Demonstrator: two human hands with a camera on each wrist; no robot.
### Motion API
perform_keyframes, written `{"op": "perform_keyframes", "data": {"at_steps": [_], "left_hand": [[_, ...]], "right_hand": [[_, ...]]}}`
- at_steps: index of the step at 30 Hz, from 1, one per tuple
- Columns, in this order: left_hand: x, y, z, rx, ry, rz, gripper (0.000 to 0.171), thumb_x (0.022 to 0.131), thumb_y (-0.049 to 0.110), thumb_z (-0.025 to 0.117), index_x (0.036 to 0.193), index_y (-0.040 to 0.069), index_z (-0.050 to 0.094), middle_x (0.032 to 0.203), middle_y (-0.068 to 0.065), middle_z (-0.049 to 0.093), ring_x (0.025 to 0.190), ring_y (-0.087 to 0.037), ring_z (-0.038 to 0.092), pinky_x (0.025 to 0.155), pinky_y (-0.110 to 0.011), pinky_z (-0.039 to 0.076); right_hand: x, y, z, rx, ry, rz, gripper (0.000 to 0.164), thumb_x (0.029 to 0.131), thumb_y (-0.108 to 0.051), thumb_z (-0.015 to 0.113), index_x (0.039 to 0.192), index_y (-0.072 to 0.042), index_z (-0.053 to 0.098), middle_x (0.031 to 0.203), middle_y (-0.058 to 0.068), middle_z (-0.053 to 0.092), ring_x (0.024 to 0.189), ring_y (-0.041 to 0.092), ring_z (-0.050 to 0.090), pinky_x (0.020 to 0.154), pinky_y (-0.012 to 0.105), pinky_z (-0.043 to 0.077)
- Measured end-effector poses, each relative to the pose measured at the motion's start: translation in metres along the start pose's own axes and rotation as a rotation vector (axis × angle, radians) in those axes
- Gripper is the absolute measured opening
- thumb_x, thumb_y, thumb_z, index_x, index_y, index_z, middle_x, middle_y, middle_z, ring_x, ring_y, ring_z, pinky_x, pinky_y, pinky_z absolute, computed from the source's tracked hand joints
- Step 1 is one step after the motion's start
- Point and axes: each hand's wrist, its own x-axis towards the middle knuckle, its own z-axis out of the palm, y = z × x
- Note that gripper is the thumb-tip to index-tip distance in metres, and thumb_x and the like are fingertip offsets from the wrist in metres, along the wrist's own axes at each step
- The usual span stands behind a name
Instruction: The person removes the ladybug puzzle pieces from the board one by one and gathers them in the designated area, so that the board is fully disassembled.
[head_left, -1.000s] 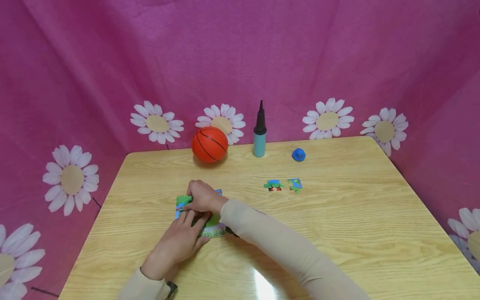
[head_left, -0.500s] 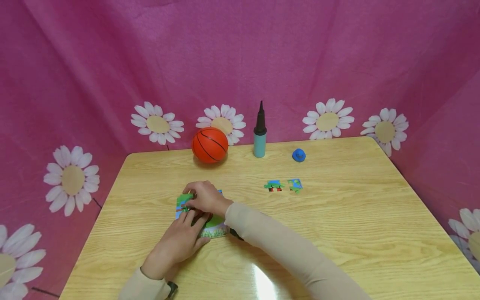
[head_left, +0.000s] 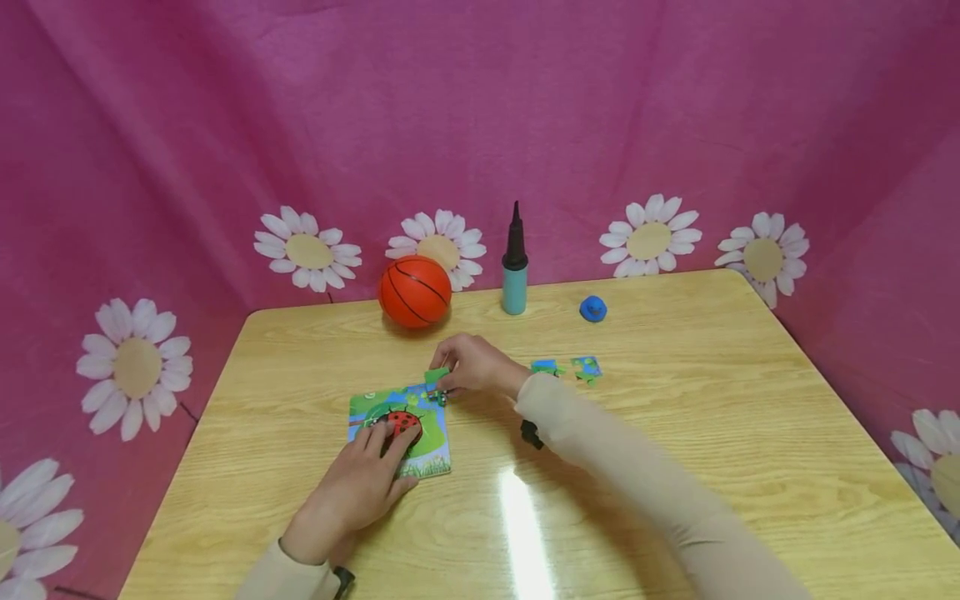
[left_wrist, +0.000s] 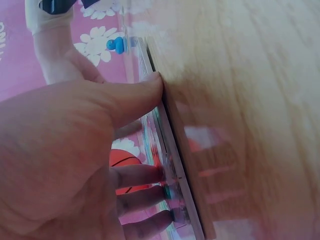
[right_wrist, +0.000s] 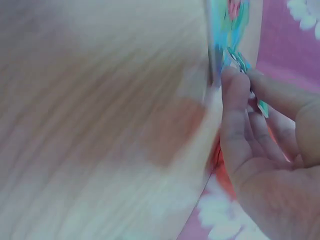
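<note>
A square puzzle point(head_left: 431, 442) with a red ladybug on a green leaf lies on the table, left of the middle. My left hand point(head_left: 360, 475) rests on it, fingers extended over the ladybug and thumb against the near edge, as the left wrist view shows. At the puzzle's far right corner, my right hand point(head_left: 476, 367) pinches a green and blue puzzle piece point(head_left: 435, 377) between thumb and fingers. The right wrist view shows this piece point(right_wrist: 263, 108) tilted, close over the puzzle. Two loose puzzle pieces point(head_left: 587, 367) lie farther right, one partly hidden by the right wrist.
Along the back of the table point(head_left: 675, 417) stand an orange ball with black lines point(head_left: 415, 292), a teal hand pump with a black nozzle point(head_left: 515, 287) and a small blue toy point(head_left: 593, 308). A pink curtain with daisies point(head_left: 480, 108) hangs behind.
My right hand has moved right, from the puzzle's far left part to its far right corner, with the piece in its fingers. The left hand has stayed in place.
</note>
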Motion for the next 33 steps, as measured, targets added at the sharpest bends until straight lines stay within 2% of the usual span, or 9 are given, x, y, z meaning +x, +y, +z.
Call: {"op": "perform_keyframes", "data": {"at_steps": [4, 10, 16, 20, 28, 33], "left_hand": [[-0.001, 0.002, -0.002, -0.042, -0.034, -0.010, 0.058, 0.102, 0.040, 0.068, 0.155, 0.022, 0.051, 0.142, -0.027, 0.050, 0.128, -0.045, 0.051, 0.104, -0.059, 0.050], [-0.001, 0.001, -0.002, -0.061, -0.037, -0.011, 0.056, 0.102, 0.040, 0.067, 0.154, 0.025, 0.052, 0.144, -0.030, 0.049, 0.133, -0.050, 0.050, 0.105, -0.064, 0.048], [0.000, 0.000, -0.002, -0.057, -0.054, -0.020, 0.055, 0.102, 0.041, 0.067, 0.154, 0.026, 0.053, 0.144, -0.029, 0.049, 0.132, -0.048, 0.050, 0.104, -0.063, 0.049], [0.002, -0.001, -0.001, -0.051, -0.052, -0.015, 0.055, 0.102, 0.041, 0.068, 0.153, 0.027, 0.054, 0.141, -0.027, 0.051, 0.127, -0.045, 0.051, 0.102, -0.061, 0.050], [0.001, -0.001, -0.002, -0.075, -0.053, -0.012, 0.053, 0.102, 0.042, 0.067, 0.152, 0.028, 0.055, 0.141, -0.025, 0.050, 0.129, -0.044, 0.050, 0.107, -0.064, 0.048], [0.001, -0.001, -0.002, -0.079, -0.053, -0.014, 0.054, 0.102, 0.041, 0.067, 0.152, 0.027, 0.055, 0.141, -0.026, 0.050, 0.131, -0.046, 0.049, 0.110, -0.065, 0.045]], "right_hand": [[-0.012, 0.018, -0.021, -0.006, -0.001, 0.029, 0.016, 0.088, -0.001, 0.083, 0.103, -0.005, 0.077, 0.088, 0.008, 0.076, 0.070, 0.011, 0.070, 0.069, 0.030, 0.063], [-0.024, 0.038, -0.037, -0.038, -0.022, 0.051, 0.016, 0.088, -0.002, 0.083, 0.103, -0.004, 0.077, 0.088, 0.008, 0.077, 0.069, 0.010, 0.067, 0.068, 0.028, 0.062], [-0.026, 0.047, -0.041, -0.166, 0.020, 0.022, 0.016, 0.087, -0.007, 0.086, 0.101, -0.010, 0.081, 0.091, 0.002, 0.077, 0.078, 0.011, 0.062, 0.074, 0.025, 0.053], [-0.026, 0.050, -0.042, -0.207, 0.021, 0.021, 0.017, 0.087, -0.010, 0.086, 0.103, -0.011, 0.082, 0.091, 0.001, 0.077, 0.080, 0.012, 0.060, 0.074, 0.026, 0.051], [-0.026, 0.056, -0.042, -0.206, 0.007, -0.004, 0.009, 0.087, -0.008, 0.086, 0.095, -0.008, 0.081, 0.088, 0.002, 0.078, 0.078, 0.010, 0.063, 0.074, 0.024, 0.054], [-0.026, 0.056, -0.042, -0.224, 0.011, -0.031, 0.013, 0.087, -0.006, 0.085, 0.099, -0.008, 0.080, 0.088, 0.003, 0.076, 0.079, 0.011, 0.061, 0.075, 0.025, 0.053]]}}
